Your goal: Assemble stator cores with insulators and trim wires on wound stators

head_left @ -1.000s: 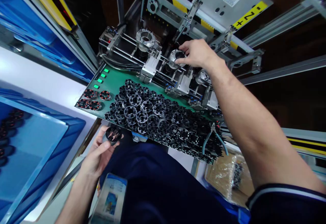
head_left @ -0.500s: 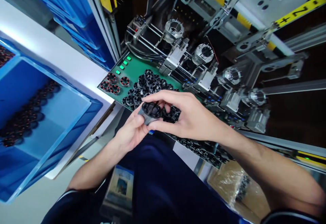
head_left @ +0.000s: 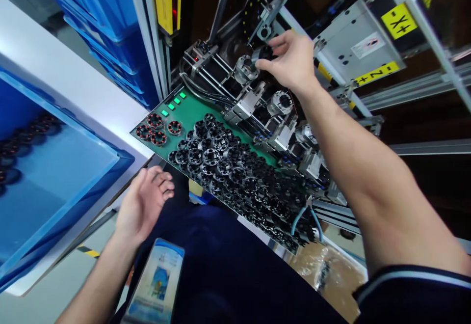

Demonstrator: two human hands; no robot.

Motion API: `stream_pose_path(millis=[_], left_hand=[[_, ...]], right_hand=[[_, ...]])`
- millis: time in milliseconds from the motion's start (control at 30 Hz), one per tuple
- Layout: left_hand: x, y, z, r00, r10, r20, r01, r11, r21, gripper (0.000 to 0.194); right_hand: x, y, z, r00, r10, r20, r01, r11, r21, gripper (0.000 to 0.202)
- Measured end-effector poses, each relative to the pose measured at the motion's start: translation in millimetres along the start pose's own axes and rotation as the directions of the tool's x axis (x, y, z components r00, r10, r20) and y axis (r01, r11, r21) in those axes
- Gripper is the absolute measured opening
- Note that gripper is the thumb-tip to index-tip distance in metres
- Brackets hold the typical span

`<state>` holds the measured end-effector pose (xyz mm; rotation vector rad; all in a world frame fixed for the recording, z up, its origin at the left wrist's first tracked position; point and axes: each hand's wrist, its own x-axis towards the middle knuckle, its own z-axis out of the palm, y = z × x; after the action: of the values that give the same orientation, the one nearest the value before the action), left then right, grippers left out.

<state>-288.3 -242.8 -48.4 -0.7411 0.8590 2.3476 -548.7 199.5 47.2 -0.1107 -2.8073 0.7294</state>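
Observation:
My right hand [head_left: 290, 64] grips a motor stator core [head_left: 261, 56], dark with a grey outer ring, between thumb and fingers. The core is tilted just above the leftmost round metal fixture [head_left: 246, 70] of the machine; whether they touch I cannot tell. My left hand [head_left: 145, 203] is held palm up, fingers loosely curled and apart, with nothing in it, just off the near left edge of the green work surface [head_left: 198, 100]. On that surface lies a big heap of black stator cores [head_left: 221, 159]. Several copper-wound stators [head_left: 158, 138] sit at its left corner.
More round fixtures [head_left: 280, 103] run rightward along the machine. Blue-handled nippers [head_left: 305, 216] lie by the heap's right end. A blue bin [head_left: 69, 167] with wound stators stands at left, near stacked blue crates [head_left: 106, 14]. A cardboard box [head_left: 334, 275] is at lower right.
Both hands were together around the stator core over the heap. My right hand has carried it up and away to the leftmost fixture. My left hand let go and drew back left.

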Motion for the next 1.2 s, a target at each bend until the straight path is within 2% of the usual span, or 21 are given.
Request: stream_pose_path(millis=[67, 133, 300, 467, 600, 667, 733, 767, 833, 900, 933, 1000, 1067, 1133, 1200], left_hand=[[-1, 12, -13.2, 0.99, 0.036, -0.133, -0.042, 0.998, -0.042, 0.043], [-5, 22, -22.5, 0.973, 0.064, -0.221, -0.083, 0.993, -0.078, 0.036], [-9, 36, -29.7, 0.943, 0.109, -0.315, -0.15, 0.983, -0.109, 0.029], [-3, 37, -19.8, 0.964, 0.064, -0.258, -0.101, 0.986, -0.132, 0.043], [0, 31, -11.4, 0.979, 0.077, -0.189, -0.092, 0.993, -0.071, 0.06], [0, 24, -11.0, 0.976, 0.153, -0.155, -0.154, 0.988, 0.007, 0.063], [0, 17, -11.5, 0.943, 0.316, -0.108, -0.298, 0.941, 0.158, 0.057], [0, 14, -11.0, 0.911, 0.408, -0.067, -0.376, 0.885, 0.274, 0.051], [2, 8, -6.5, 0.845, 0.529, 0.072, -0.478, 0.69, 0.544, 0.039], [8, 4, 3.7, 0.816, 0.516, 0.261, -0.514, 0.44, 0.736, 0.034], [13, 2, 10.4, 0.806, 0.471, 0.358, -0.536, 0.324, 0.78, 0.035], [27, -2, 24.5, 0.757, 0.371, 0.537, -0.61, 0.108, 0.785, 0.037], [43, -7, 36.7, 0.689, 0.273, 0.671, -0.67, -0.113, 0.734, 0.038], [58, -12, 45.4, 0.647, 0.187, 0.74, -0.673, -0.317, 0.668, 0.037], [69, -15, 50.8, 0.629, 0.122, 0.768, -0.65, -0.46, 0.605, 0.035]], right_hand=[[22, 17, 16, 0.999, 0.026, -0.039, -0.03, 0.994, -0.103, 0.068], [31, 23, 30, 0.999, 0.028, -0.016, -0.031, 0.982, -0.187, 0.073], [39, 13, 40, 0.99, -0.02, 0.141, 0.065, 0.944, -0.324, 0.056], [59, 7, 28, 0.961, 0.011, 0.276, 0.09, 0.933, -0.35, 0.048], [64, 6, 23, 0.951, 0.07, 0.3, 0.049, 0.926, -0.374, 0.049], [55, 7, 30, 0.953, 0.077, 0.292, 0.041, 0.925, -0.378, 0.052], [38, 11, 45, 0.958, 0.061, 0.279, 0.051, 0.924, -0.378, 0.067], [28, 13, 54, 0.963, 0.062, 0.263, 0.042, 0.927, -0.372, 0.079], [9, 16, 70, 0.971, 0.09, 0.221, -0.011, 0.943, -0.333, 0.107], [-13, 15, 75, 0.977, 0.097, 0.19, -0.051, 0.971, -0.235, 0.124], [-26, 11, 71, 0.98, 0.069, 0.185, -0.037, 0.985, -0.168, 0.124], [-62, -4, 55, 0.983, -0.054, 0.177, 0.061, 0.998, -0.034, 0.102], [-117, -26, 35, 0.973, -0.176, 0.147, 0.169, 0.984, 0.056, 0.062], [-185, -47, 21, 0.966, -0.215, 0.141, 0.206, 0.976, 0.076, 0.035], [-252, -63, 21, 0.954, -0.231, 0.19, 0.221, 0.972, 0.073, 0.026]])
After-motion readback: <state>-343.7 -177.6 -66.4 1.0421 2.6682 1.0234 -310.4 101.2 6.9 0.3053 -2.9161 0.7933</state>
